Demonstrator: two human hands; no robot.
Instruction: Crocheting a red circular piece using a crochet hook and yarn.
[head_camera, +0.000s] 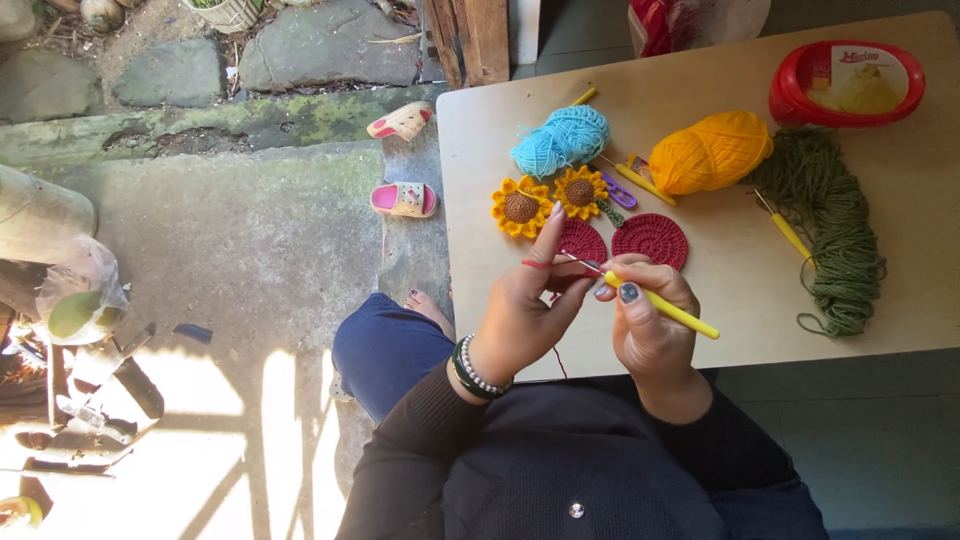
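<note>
Outdoors on a stone patio, a pale wooden board (900, 300) is serving as a table. Partly hidden by the left hand (525, 315), a dark-red crocheted round (583, 240) is lying beside another. That hand is pinching red yarn (535, 264); the right hand (650, 325) is gripping a yellow-handled crochet hook (665, 308). Fuzzy yarn balls (710, 150) are resting beyond.

A home yard, outdoors: beyond the left hand (520, 310) lie a sunlit concrete floor (260, 230), mossy stone paving (300, 55) and small sandals (403, 199), with a wooden bench (900, 250) of yarn (710, 150) ahead.
</note>
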